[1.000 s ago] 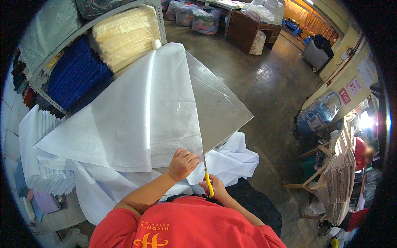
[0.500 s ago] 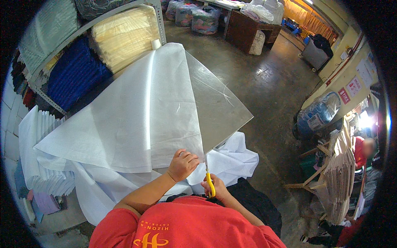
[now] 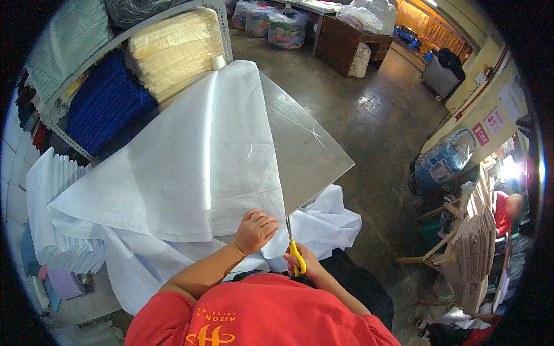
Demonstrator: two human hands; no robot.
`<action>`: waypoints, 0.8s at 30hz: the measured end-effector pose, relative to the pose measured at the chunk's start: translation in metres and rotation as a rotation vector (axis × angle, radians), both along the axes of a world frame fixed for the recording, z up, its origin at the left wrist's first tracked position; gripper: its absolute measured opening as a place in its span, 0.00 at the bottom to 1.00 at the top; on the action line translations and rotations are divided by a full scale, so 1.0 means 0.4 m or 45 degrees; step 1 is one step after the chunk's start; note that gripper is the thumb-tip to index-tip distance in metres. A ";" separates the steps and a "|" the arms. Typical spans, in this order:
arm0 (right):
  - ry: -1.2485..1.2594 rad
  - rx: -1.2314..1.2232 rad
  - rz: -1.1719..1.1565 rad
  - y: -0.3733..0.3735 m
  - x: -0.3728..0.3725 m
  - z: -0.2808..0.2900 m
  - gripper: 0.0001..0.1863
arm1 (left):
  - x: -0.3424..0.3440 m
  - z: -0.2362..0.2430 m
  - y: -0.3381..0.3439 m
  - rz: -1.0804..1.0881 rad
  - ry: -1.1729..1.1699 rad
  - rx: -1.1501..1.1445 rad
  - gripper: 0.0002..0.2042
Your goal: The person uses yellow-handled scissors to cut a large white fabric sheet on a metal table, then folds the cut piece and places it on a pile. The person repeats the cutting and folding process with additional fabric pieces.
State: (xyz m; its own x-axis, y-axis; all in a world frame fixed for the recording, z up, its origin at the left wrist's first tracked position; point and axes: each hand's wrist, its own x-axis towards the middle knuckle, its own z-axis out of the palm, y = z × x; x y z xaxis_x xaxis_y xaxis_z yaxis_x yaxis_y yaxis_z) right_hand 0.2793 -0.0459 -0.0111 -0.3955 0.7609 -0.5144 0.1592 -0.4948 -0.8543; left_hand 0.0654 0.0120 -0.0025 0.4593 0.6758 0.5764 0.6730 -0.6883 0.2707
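A large white cloth [image 3: 150, 167] lies folded over a rigid grey sheet [image 3: 306, 155], whose scratched corner shows at its right. My left hand [image 3: 257, 230] rests near the cloth's lower right edge, fingers bent and slightly apart. My right hand [image 3: 303, 259] grips yellow-handled scissors [image 3: 297, 252], their blades pointing up at the cloth's edge beside the sheet's near edge. More loose white cloth [image 3: 323, 225] spreads below and right of the sheet. A pleated stack of white cloth [image 3: 55, 213] is at the left.
A metal shelf [image 3: 225, 40] holds wrapped yellow and blue fabric bundles. Bags [image 3: 285, 32] and a brown desk [image 3: 334, 40] stand behind. At the right are a wrapped blue drum [image 3: 438, 158], board stacks [image 3: 470, 254] on a wooden frame, and a person in red [image 3: 505, 213].
My right hand and the scissors have shifted slightly right. My left hand has moved marginally down. The other person at the right has moved, with dark and white shapes changing at the lower right.
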 end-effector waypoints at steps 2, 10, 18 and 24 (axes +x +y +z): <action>0.017 -0.011 -0.004 0.000 0.000 0.003 0.21 | 0.000 0.000 0.000 -0.010 0.005 -0.013 0.06; -0.115 0.030 0.004 0.016 -0.016 0.021 0.21 | 0.004 0.000 0.005 -0.036 0.064 -0.035 0.05; -0.206 0.034 0.001 0.014 -0.020 0.021 0.21 | 0.005 -0.001 0.004 -0.027 0.081 -0.047 0.05; -0.222 0.095 -0.045 0.005 -0.034 0.011 0.19 | 0.006 0.000 0.004 -0.027 0.078 -0.063 0.05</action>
